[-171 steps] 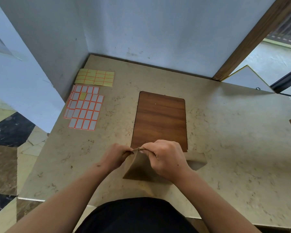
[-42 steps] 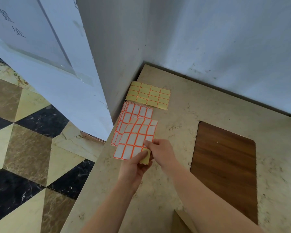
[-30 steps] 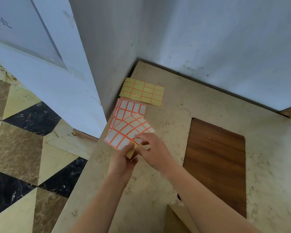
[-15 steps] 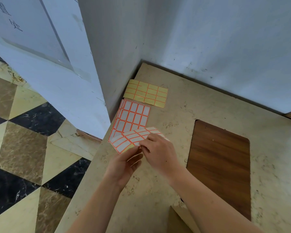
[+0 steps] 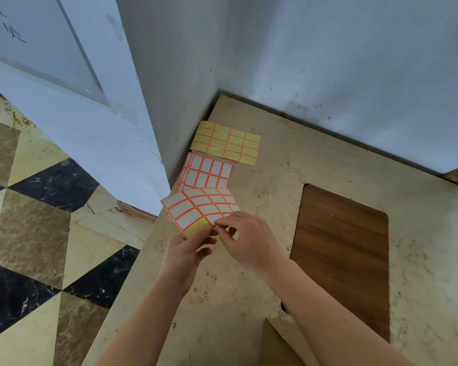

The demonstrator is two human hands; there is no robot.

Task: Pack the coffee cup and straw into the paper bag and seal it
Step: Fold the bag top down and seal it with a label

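My left hand holds a sheet of white labels with orange borders lifted and curled above the table's left edge. My right hand pinches at one label on the sheet's near edge, where the yellow backing shows. A corner of the brown paper bag shows at the bottom, partly behind my right forearm. The coffee cup and the straw are not in view.
More white label sheets and a yellow backing sheet lie on the beige stone table by the wall corner. A dark wooden board lies to the right. The table's left edge drops to a tiled floor.
Both hands left the paper bag and went to the label sheets at the left. The top sheet was picked up and bent, and my right fingers now pinch at a label.
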